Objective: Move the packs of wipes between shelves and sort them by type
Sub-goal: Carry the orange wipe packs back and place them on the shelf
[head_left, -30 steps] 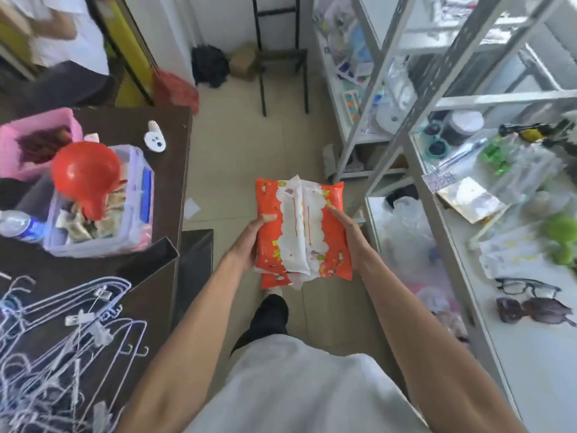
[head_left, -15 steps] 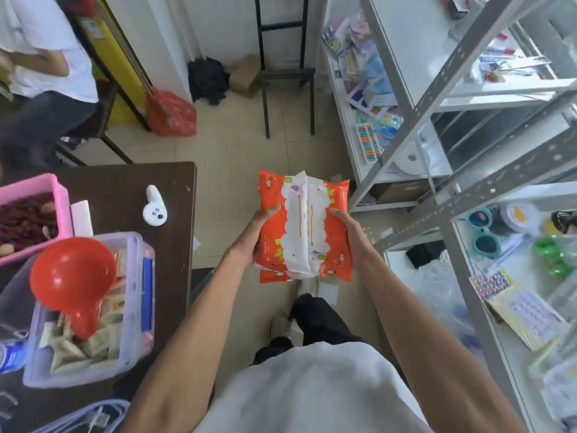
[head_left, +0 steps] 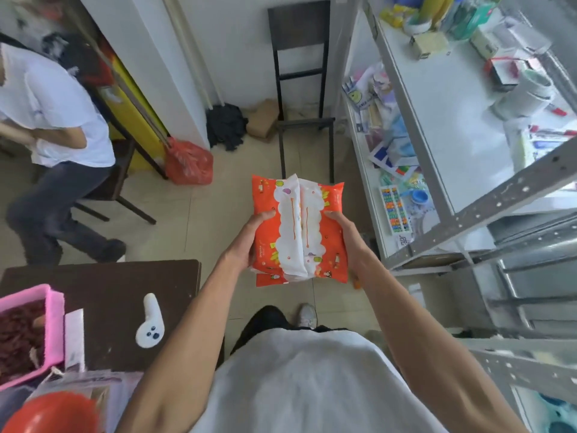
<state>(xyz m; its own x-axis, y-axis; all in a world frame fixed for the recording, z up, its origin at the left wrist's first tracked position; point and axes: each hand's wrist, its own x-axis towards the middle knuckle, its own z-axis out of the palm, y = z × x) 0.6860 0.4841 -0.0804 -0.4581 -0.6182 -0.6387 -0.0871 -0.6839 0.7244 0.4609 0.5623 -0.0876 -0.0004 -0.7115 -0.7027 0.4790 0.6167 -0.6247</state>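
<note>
I hold a stack of orange wipes packs (head_left: 331, 232) with a white centre seam in front of my chest, above the tiled floor. My left hand (head_left: 249, 242) grips the stack's left side, thumb on top. My right hand (head_left: 346, 235) grips its right side. A second orange pack edge shows under the top one. To the right stands a grey metal shelf rack (head_left: 487, 210) whose white shelves carry mixed packets and boxes.
A dark brown table (head_left: 109, 295) at lower left bears a pink bin (head_left: 53, 310), a white controller (head_left: 150, 323) and a red funnel (head_left: 53, 414). A black chair (head_left: 303, 120) stands ahead. A person in a white shirt (head_left: 53, 120) sits at left beside a red bag (head_left: 187, 164).
The view has tilted up and shifted forward: the table and bins slid down and left, the chair and upper shelves came into sight. Both hands kept their grip on the orange packs.
</note>
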